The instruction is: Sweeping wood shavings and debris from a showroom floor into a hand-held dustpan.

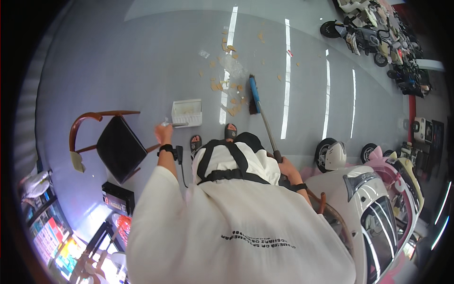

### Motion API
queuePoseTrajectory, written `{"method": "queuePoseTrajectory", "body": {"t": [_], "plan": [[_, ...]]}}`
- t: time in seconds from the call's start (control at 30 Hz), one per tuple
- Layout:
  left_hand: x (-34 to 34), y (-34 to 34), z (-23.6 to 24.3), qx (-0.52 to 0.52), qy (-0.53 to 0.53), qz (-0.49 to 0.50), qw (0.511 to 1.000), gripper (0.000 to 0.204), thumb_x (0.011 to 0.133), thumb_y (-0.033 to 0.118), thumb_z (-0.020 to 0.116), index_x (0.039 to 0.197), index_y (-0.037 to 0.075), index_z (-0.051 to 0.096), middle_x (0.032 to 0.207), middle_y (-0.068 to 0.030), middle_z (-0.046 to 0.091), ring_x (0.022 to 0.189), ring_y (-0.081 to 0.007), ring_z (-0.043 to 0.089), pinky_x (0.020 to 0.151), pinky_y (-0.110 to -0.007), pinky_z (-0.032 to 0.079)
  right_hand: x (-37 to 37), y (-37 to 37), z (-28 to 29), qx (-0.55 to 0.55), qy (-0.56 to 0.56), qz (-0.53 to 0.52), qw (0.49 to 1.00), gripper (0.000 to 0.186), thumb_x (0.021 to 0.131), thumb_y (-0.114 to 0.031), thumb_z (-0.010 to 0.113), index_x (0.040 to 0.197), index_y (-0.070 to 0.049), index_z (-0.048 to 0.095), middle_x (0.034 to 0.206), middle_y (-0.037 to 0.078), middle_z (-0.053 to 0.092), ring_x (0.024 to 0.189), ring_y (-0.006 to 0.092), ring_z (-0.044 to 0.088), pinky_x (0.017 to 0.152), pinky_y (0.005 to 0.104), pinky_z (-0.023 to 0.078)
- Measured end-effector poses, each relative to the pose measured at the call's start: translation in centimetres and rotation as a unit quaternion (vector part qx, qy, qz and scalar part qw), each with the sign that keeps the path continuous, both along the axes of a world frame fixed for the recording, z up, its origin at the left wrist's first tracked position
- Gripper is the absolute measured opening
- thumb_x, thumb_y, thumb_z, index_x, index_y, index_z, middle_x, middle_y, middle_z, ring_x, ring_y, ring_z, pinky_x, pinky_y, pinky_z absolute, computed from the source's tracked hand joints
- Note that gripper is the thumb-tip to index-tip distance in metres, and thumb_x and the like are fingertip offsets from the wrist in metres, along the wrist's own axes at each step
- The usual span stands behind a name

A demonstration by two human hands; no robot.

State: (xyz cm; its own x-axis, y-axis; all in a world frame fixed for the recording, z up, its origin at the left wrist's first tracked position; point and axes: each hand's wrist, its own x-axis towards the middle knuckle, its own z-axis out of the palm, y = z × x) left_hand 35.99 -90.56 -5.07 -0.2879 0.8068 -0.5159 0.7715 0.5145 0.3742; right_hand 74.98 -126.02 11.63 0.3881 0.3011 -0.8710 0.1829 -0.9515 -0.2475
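My left hand (163, 134) is closed on the handle of a white dustpan (187, 108), which is held out to the left of my sandalled feet. My right hand (287, 169) grips the pole of a broom (254, 94) with a blue head and dark bristles. Beyond my feet, several tan scraps (231, 86) and some pale, clear-looking bits (204, 54) are scattered on the grey floor (156, 57), mostly left of the broom head.
A wooden chair with a black seat (121, 148) stands at my left, beside a dark box (118, 198). White and pink scooters (383, 203) crowd the lower right; a row of two-wheelers (354, 38) lines the upper right.
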Motion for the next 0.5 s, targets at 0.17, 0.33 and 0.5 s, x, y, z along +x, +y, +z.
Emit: {"method": "queuePoseTrajectory", "body": {"t": [0.17, 0.33, 0.5], "plan": [[-1.2, 0.0, 1.0, 0.030, -0.014, -0.034, 0.999, 0.034, 0.071, 0.022, 0.067, 0.103, 0.012, 0.071, 0.102, -0.0170, 0.068, 0.099, -0.0344, 0.064, 0.083, -0.042, 0.052, -4.7, -1.6, -5.1, 0.031, 0.007, 0.067, 0.997, 0.116, 0.063, -0.057, 0.075, 0.139, 0.014, 0.024, 0.127, 0.033, 0.051, 0.121, 0.0392, 0.051, 0.100, 0.0386, 0.042], [-3.3, 0.8, 3.0, 0.002, -0.028, -0.163, 0.986, 0.033, 0.074, 0.016, 0.065, 0.106, 0.014, 0.070, 0.103, -0.0154, 0.068, 0.099, -0.0342, 0.064, 0.082, -0.042, 0.052, -10.8, 2.0, -3.7, -0.002, -0.083, 0.210, 0.974, 0.090, 0.067, -0.044, 0.072, 0.127, 0.014, 0.039, 0.120, 0.036, 0.053, 0.118, 0.0440, 0.051, 0.098, 0.0409, 0.043], [-6.6, 2.2, 3.0, 0.031, -0.033, -0.278, 0.960, 0.035, 0.072, 0.010, 0.060, 0.106, 0.014, 0.070, 0.103, -0.0149, 0.068, 0.098, -0.0357, 0.063, 0.082, -0.042, 0.051, -13.0, 2.3, -4.2, 0.051, -0.124, 0.197, 0.971, 0.064, 0.067, -0.027, 0.071, 0.114, 0.013, 0.054, 0.107, 0.031, 0.062, 0.099, 0.0391, 0.063, 0.085, 0.0419, 0.051]]}}
